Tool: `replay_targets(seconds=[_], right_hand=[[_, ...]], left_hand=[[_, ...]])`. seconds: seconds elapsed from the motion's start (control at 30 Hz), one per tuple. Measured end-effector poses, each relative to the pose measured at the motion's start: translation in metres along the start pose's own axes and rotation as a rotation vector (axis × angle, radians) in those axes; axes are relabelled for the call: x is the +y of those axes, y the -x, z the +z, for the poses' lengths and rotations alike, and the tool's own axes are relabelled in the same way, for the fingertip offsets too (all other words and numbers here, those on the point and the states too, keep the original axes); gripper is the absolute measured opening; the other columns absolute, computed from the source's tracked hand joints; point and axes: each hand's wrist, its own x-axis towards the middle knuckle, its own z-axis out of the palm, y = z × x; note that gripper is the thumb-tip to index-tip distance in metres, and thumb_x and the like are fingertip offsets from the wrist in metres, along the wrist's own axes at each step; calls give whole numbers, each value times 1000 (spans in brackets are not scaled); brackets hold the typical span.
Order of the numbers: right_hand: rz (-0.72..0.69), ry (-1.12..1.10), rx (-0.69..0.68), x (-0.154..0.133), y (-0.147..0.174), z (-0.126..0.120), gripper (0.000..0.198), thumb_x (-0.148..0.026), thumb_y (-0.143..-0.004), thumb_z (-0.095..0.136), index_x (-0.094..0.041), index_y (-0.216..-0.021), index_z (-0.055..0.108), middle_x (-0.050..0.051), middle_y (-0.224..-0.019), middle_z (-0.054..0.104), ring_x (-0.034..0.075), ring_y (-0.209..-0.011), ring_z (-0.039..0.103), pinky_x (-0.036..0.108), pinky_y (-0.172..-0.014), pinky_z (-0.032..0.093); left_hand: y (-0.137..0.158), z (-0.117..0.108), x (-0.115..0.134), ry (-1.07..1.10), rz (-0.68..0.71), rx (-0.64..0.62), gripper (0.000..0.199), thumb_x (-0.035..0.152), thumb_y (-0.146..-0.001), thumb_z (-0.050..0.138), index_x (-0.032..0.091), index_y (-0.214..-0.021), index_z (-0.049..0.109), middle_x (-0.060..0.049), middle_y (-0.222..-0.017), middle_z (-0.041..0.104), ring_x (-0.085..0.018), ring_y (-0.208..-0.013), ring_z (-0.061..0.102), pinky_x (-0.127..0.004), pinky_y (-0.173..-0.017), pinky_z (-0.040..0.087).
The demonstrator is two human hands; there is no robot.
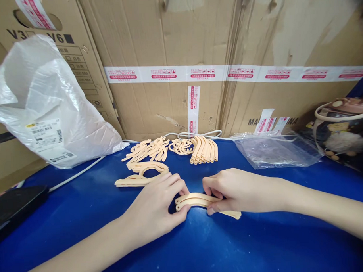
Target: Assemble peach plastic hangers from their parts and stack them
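Two curved beige strips (198,200), laid along each other with small holes at their left ends, are between my hands just above or on the blue table. My left hand (158,204) is closed, with thumb and fingertips pinching near the left end. My right hand (235,189) closes around the middle, and the right end sticks out below it. Beyond my left hand lie more beige pieces (147,167), including a straight bar (132,182). A neat row of curved strips (204,149), small hooks (181,146) and loose thin pieces (159,148) lie farther back.
Large cardboard boxes (168,104) stand behind the blue table (209,246). A white plastic bag (49,113) is at left, near a black device (19,207) and a white cable (75,173). A clear bag (274,150) and a dark patterned bag (345,134) sit at right.
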Motion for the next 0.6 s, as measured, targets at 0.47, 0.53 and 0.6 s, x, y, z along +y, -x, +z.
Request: replay_targets(seconds=[0.47, 0.53, 0.6], right_hand=[[-54, 429, 378, 16, -58, -33, 20, -32, -92, 53, -17, -92, 66, 7, -92, 67, 18, -81, 62, 26, -63, 36], [38, 478, 346, 18, -81, -34, 22, -33, -90, 54, -16, -96, 67, 10, -97, 67, 22, -87, 63, 27, -64, 37], [76, 474, 320, 17, -99, -35, 25, -35, -86, 57, -14, -95, 69, 13, -99, 68, 25, -90, 63, 29, -65, 39]], left_hand=[[4, 4, 9, 30, -83, -14, 9, 25, -76, 58, 20, -75, 51, 2, -75, 57, -17, -74, 51, -30, -64, 35], [4, 3, 9, 45, -68, -25, 9, 25, -76, 58, 20, -76, 51, 2, -75, 57, -17, -74, 51, -30, -63, 35], [5, 1, 9, 49, -49, -32, 10, 26, -76, 59, 20, -76, 52, 2, -75, 57, -17, -73, 50, -29, -62, 35]])
